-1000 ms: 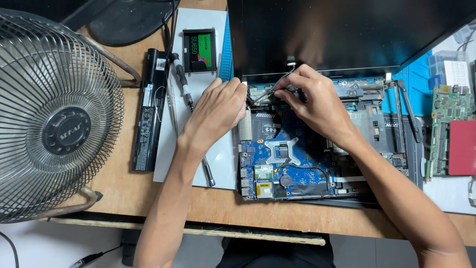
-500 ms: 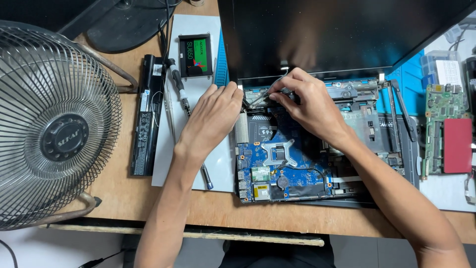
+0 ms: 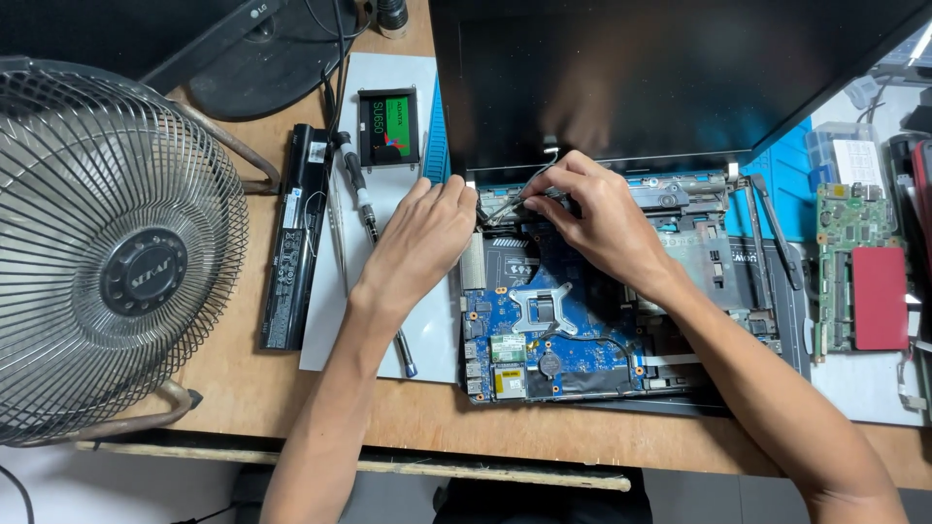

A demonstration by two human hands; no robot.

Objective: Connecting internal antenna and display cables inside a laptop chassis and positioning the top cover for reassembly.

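An opened laptop base lies on the desk with its blue motherboard [image 3: 573, 340] bared. My right hand [image 3: 597, 228] is over the board's upper left part, its fingers pinched on a thin metal tool [image 3: 505, 209] whose tip points at the laptop's top left corner. My left hand [image 3: 422, 243] rests palm down at the laptop's left edge. Its fingertips touch that same corner, right by the tool's tip, and hold nothing. What lies under the fingertips is hidden.
The laptop's dark screen [image 3: 660, 78] stands open behind the hands. To the left lie a screwdriver [image 3: 374, 243], a small drive with a green label [image 3: 388, 126] and a long black battery [image 3: 296, 238]. A wire-caged fan [image 3: 107, 252] fills the left. A green circuit board [image 3: 845, 262] lies at the right.
Both hands stay at the laptop's top left corner with the tool in the right. Only the view has shifted slightly.
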